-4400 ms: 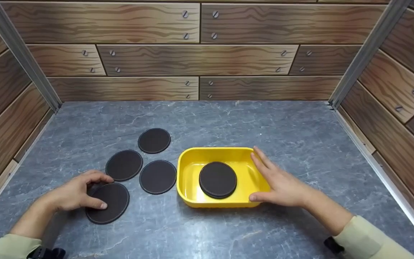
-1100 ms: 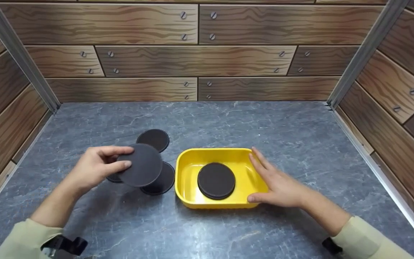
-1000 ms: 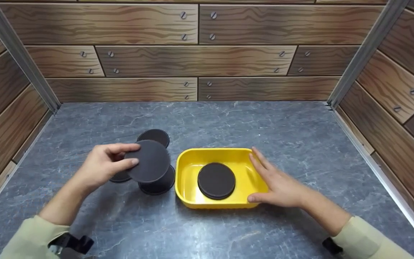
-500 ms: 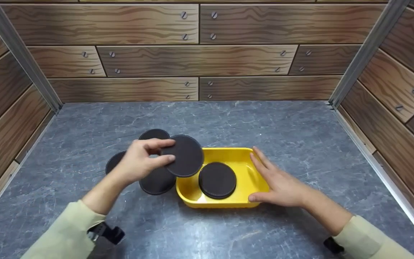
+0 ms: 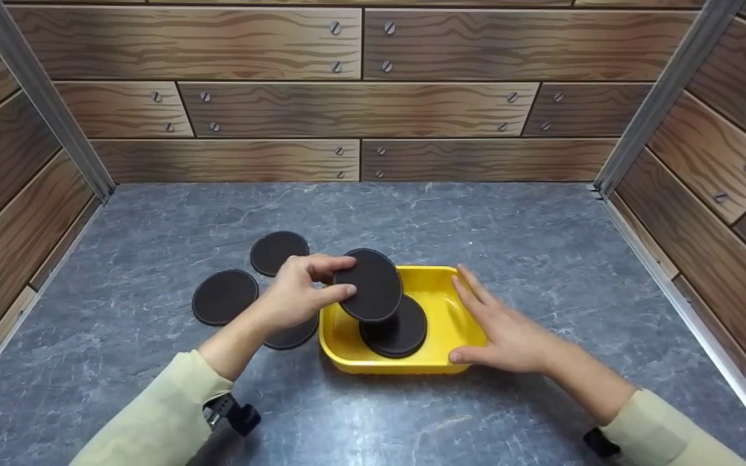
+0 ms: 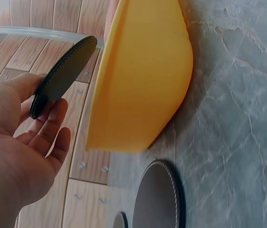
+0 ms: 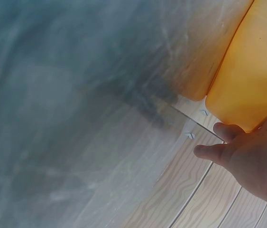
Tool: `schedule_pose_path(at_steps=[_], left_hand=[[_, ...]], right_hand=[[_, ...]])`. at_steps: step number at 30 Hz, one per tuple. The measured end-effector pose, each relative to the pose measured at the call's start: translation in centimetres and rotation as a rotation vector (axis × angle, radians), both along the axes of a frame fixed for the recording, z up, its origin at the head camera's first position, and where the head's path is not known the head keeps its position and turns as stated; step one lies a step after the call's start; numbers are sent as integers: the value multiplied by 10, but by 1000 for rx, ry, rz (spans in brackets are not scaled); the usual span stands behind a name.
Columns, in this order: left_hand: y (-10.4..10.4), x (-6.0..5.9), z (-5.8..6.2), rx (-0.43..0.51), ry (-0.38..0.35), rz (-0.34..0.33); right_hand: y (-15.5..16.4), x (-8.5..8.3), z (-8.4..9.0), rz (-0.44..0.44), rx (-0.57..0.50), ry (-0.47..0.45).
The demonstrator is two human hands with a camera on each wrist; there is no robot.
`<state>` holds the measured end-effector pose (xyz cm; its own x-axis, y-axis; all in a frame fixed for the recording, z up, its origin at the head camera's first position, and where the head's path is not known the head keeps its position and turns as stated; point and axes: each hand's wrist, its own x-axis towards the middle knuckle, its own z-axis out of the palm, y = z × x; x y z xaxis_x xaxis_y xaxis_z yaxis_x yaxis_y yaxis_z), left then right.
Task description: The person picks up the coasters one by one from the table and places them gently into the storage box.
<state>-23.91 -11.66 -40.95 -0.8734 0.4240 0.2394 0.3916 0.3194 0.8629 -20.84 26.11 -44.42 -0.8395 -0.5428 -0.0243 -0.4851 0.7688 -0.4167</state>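
Between thumb and fingers my left hand [image 5: 295,291] pinches a round black coaster [image 5: 371,285] with a stitched edge. It is held raised and tilted over the left part of a yellow plastic tub [image 5: 399,367]. In the left wrist view the held coaster [image 6: 63,76] appears nearly edge-on beside the tub's wall [image 6: 140,76]. Inside the tub lies a small stack of coasters [image 5: 408,336], partly covered by the held one. My right hand [image 5: 509,333] rests at the tub's right end, fingers extended along the rim and thumb near the front corner.
Three more coasters lie flat on the grey marbled tabletop left of the tub: one at the back [image 5: 280,252], one farther left [image 5: 225,297], and one [image 5: 292,334] partly hidden by my left forearm. Wood-patterned panels [image 5: 269,107] enclose the back and sides.
My left hand has picked the nearest coaster off the table at left and carried it rightward until over the tub. The right hand and tub have stayed put.
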Motion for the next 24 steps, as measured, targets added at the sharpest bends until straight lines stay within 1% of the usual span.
schedule_pose_path(at_steps=[4, 9, 12, 15, 20, 24], left_hand=[[8, 0, -4, -11, 3, -25], [15, 2, -11, -33, 0, -40], [18, 3, -13, -56, 10, -46], [20, 4, -13, -91, 16, -51], [23, 6, -14, -155, 18, -85], [25, 7, -15, -225, 62, -91]], right_hand=[[1, 0, 0, -3, 4, 3], [1, 0, 0, 1, 0, 6], [1, 0, 0, 8, -10, 14], [1, 0, 0, 12, -17, 20], [2, 0, -1, 15, -15, 27], [2, -1, -1, 16, -11, 32]])
